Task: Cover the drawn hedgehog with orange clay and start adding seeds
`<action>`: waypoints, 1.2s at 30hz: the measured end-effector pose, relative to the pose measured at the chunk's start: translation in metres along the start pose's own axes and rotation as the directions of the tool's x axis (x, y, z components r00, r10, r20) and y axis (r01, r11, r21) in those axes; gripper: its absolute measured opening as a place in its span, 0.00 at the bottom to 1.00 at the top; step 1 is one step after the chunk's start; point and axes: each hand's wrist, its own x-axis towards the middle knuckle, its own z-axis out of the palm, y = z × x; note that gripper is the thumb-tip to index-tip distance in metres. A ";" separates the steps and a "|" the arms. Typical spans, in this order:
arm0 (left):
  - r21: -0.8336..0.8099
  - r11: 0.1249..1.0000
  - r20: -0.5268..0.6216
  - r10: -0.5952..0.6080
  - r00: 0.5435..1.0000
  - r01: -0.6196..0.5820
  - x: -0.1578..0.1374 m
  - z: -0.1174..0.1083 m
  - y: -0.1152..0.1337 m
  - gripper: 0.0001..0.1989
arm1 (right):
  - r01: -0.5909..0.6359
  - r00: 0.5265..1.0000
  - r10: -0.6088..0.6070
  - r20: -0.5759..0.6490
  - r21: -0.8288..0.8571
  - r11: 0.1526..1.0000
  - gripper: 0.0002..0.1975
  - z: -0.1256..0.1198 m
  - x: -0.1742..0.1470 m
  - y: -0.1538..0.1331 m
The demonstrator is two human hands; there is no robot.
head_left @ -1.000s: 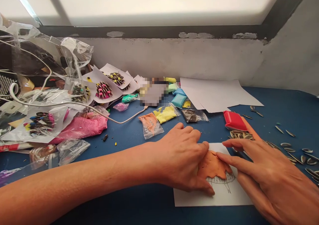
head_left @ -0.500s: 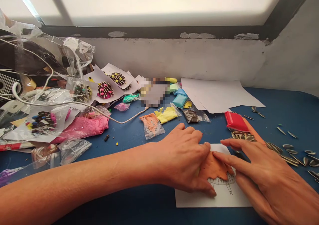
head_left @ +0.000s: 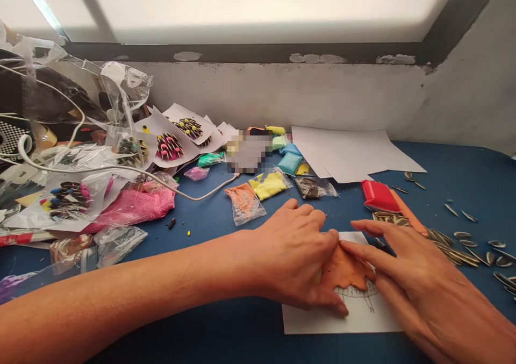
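Note:
A flattened sheet of orange modelling clay [head_left: 349, 270] with a ragged lower edge covers part of a line drawing on white paper [head_left: 314, 321]. Below the clay, scalloped pencil lines and two thin legs of the drawing show. My left hand [head_left: 296, 259] rests on the paper at the clay's left side, thumb stretched apart and fingers slightly bent, with some fingertips hidden. From the right, my right hand [head_left: 423, 278] reaches over with fingers spread, its index fingertip touching the clay's upper edge. Neither hand grasps anything.
Sunflower seeds [head_left: 455, 248] are scattered at the right, beside a red clay packet [head_left: 381, 195]. Behind my hands are clay bags, including an orange one [head_left: 244, 202], and blank sheets [head_left: 350, 149]. A white cable [head_left: 121, 168] crosses the cluttered left side, near seed-covered clay pieces [head_left: 169, 146].
My right hand has shifted slightly left over the clay, its index finger sliding along the upper edge. The left hand stays in nearly the same place.

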 end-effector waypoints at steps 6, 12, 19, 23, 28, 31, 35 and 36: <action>0.011 1.000 -0.014 0.009 1.000 -0.009 -0.001 0.002 -0.001 0.31 | -0.029 1.000 0.029 0.001 -0.014 0.999 0.20 -0.009 -0.003 0.008; 0.005 1.000 -0.032 0.019 0.999 -0.019 -0.001 0.005 -0.003 0.32 | 0.000 1.000 -0.001 -0.011 -0.067 0.998 0.20 -0.015 -0.007 0.011; 0.007 1.000 -0.024 0.010 1.000 -0.010 -0.001 0.004 -0.002 0.32 | 0.077 0.997 -0.077 0.008 -0.105 0.991 0.20 -0.009 -0.009 0.010; 0.006 1.000 -0.041 0.017 0.999 -0.016 -0.001 0.004 -0.003 0.32 | 0.041 0.999 -0.039 0.034 -0.084 0.996 0.20 -0.013 -0.011 0.010; 0.010 1.000 -0.055 0.022 0.998 -0.021 -0.001 0.005 -0.002 0.32 | 0.084 0.996 -0.081 0.047 -0.079 0.993 0.23 -0.014 -0.015 0.007; 0.014 1.000 -0.042 0.023 0.999 -0.023 -0.001 0.004 -0.002 0.32 | 0.104 0.993 -0.099 0.066 -0.081 0.991 0.24 -0.015 -0.016 0.006; 0.021 1.000 -0.023 0.015 1.000 -0.015 -0.001 0.003 -0.001 0.32 | 0.079 0.996 -0.075 0.054 -0.071 0.994 0.24 -0.015 -0.013 0.006; 0.019 1.000 -0.026 0.013 1.000 -0.012 -0.001 0.003 -0.001 0.32 | 0.067 0.997 -0.063 0.050 -0.066 0.996 0.23 -0.015 -0.013 0.006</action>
